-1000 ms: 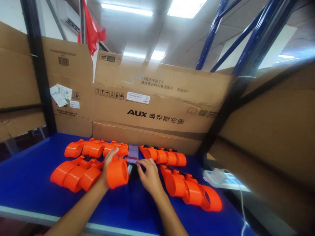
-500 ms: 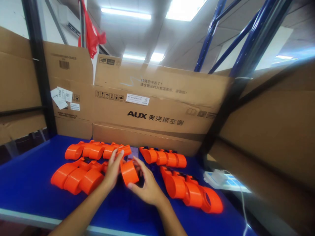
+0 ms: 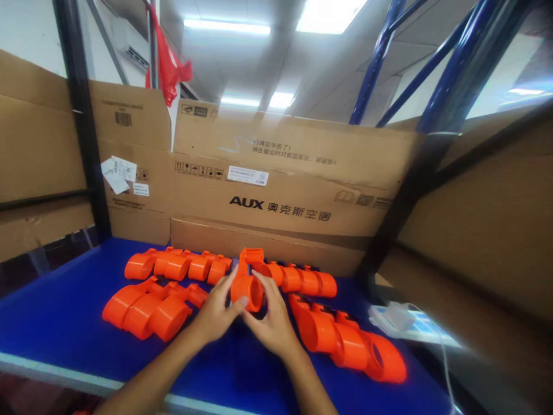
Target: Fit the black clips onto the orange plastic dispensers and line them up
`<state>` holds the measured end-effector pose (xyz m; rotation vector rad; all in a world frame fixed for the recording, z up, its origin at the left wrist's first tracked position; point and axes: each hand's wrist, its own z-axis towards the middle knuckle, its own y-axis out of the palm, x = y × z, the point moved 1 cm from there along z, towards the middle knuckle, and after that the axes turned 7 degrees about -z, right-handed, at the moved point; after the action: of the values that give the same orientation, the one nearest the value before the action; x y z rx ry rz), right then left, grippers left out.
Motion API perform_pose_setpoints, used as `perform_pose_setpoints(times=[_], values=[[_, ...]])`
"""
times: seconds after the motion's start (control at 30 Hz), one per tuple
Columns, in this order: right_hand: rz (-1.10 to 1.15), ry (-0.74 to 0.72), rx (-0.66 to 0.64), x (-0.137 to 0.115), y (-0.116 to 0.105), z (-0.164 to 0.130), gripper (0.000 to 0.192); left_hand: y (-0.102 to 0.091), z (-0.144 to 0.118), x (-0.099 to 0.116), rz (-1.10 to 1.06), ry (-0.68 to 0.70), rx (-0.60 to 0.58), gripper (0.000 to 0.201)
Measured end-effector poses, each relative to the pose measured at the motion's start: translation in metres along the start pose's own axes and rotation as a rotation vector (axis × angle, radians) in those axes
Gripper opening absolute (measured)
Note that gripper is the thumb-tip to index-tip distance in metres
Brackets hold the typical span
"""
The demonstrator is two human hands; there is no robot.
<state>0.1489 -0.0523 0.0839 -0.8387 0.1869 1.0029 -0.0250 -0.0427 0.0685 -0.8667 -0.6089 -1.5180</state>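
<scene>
Between my two hands is an orange plastic part (image 3: pixel 245 293) with a round ring at the bottom and a narrow arm rising to a flat bracket. My left hand (image 3: pixel 219 311) grips the ring's left side, its thumb across the front. From the right, my right hand (image 3: pixel 272 317) holds the same ring, fingers behind it and thumb below. Similar orange parts lie in rows on both sides: a back left row (image 3: pixel 177 267), a front left row (image 3: pixel 140 316), a back right row (image 3: pixel 302 281) and a front right row (image 3: pixel 349 343).
The blue tabletop (image 3: pixel 52 311) ends in a pale front edge (image 3: pixel 56 369). Behind it stands a printed cardboard sheet (image 3: pixel 207 202) between dark posts. At the right are a white power strip (image 3: pixel 415 325) and its cable. A dark object, partly hidden, lies behind my hands.
The orange part has been turned, its bracket swinging from the upper left to upright above the ring. My left hand has moved down onto the ring. The camera view has shifted slightly.
</scene>
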Motion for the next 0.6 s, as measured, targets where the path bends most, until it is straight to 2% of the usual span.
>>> perform_pose_setpoints(times=[0.07,0.13,0.2,0.3,0.4,0.47,0.53,0.6], values=[[0.075,0.072,0.010,0.001,0.001,-0.001,0.070,-0.012,-0.006,0.011,0.228,0.071,-0.042,0.060],[0.187,0.145,0.012,0.002,0.002,-0.002,0.068,-0.032,-0.014,0.026,0.447,0.163,-0.127,0.061],[0.325,0.194,-0.005,0.001,0.005,-0.003,0.067,-0.065,-0.024,0.041,0.645,0.280,-0.189,0.058],[0.568,0.232,-0.098,-0.008,0.009,-0.002,0.067,-0.133,-0.038,0.051,0.859,0.344,-0.158,0.045],[0.775,0.258,-0.257,-0.023,0.015,0.003,0.072,-0.200,-0.052,0.044,1.025,0.227,-0.155,0.038],[0.814,0.283,-0.338,-0.034,0.022,0.007,0.073,-0.230,-0.060,0.032,1.098,0.144,-0.211,0.037],[0.776,0.313,-0.391,-0.044,0.033,0.010,0.063,-0.244,-0.067,0.020,1.106,0.133,-0.275,0.037],[0.649,0.329,-0.430,-0.054,0.044,0.011,0.060,-0.246,-0.073,0.009,1.110,0.124,-0.279,0.036]])
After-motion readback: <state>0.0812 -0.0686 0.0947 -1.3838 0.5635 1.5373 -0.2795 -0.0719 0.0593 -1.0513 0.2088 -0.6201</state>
